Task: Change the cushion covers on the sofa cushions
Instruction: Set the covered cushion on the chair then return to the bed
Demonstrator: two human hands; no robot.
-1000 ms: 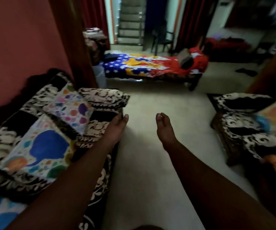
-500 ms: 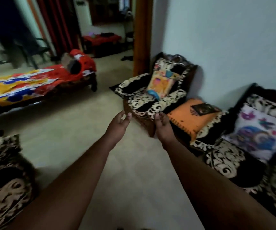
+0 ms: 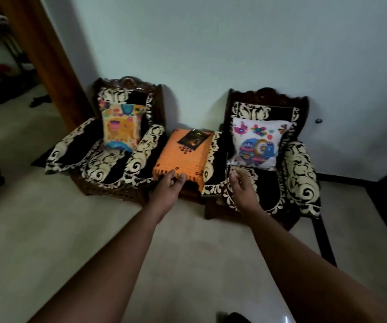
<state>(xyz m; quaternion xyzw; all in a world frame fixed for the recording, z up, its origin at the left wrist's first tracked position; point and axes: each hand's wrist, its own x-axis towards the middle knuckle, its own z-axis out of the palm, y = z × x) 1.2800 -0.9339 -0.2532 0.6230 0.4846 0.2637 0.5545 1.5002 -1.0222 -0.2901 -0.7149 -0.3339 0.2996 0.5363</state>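
Two dark wooden armchairs with black-and-cream covers stand against the pale wall. The left armchair (image 3: 99, 157) holds a yellow cushion (image 3: 120, 127) with an elephant print, leaning on its backrest. On the right armchair (image 3: 301, 173) leans a white cushion (image 3: 256, 143) with a colourful bird print. My left hand (image 3: 168, 190) and my right hand (image 3: 243, 190) reach forward with loosely spread fingers, holding nothing, short of the chairs.
An orange-covered small table (image 3: 183, 159) with a dark book (image 3: 193, 139) on it sits between the chairs. A wooden door frame (image 3: 41, 57) stands at left with another room beyond. Pale floor (image 3: 48, 229) spreads in front.
The view has swung right, from a sofa and a floor mattress to the two armchairs against the wall. Both hands stay held out and empty.
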